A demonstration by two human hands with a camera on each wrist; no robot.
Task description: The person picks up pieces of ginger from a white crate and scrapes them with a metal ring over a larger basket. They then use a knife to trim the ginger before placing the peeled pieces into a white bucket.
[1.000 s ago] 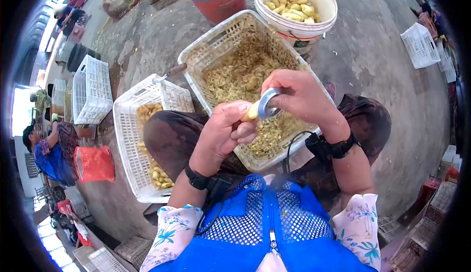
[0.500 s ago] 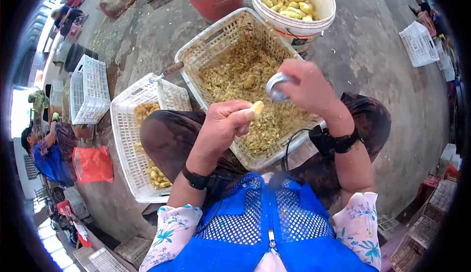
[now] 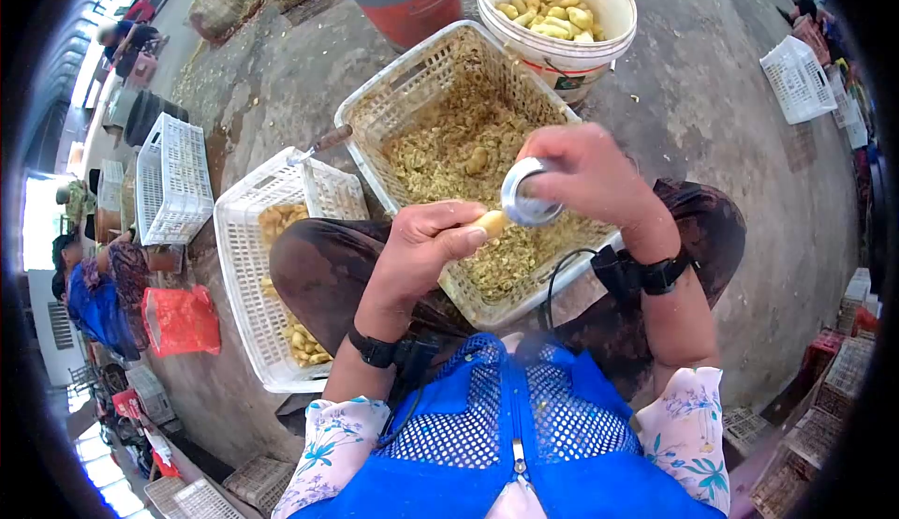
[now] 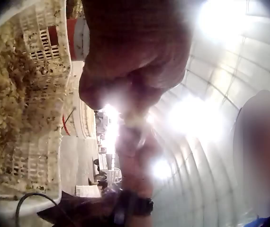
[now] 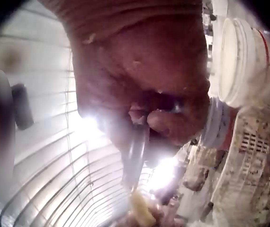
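Left hand, head view: the left hand pinches one pale-yellow, elongated piece between thumb and fingers, narrow grip.
Right hand: the right hand holds a silver round metal ring, fingers curled round it.
Piece: over the large white plastic crate, one end at the ring's rim; contact can't be confirmed.
Large crate: yellow-brown shavings inside.
White bucket: the round white plastic bucket holds a heap of pale-yellow pieces; looks like the done lot, count unknown.
Small crate: the white slatted plastic crate holds browner yellow pieces; my read, these are left.
Progress: partway, I'd judge; piece in hand underway, its far side not visible.
Left wrist view: left hand large in frame; glare and blur at the fingertips, grip detail can't tell.
Right wrist view: ring edge-on in the right fingers, yellow piece just below it.
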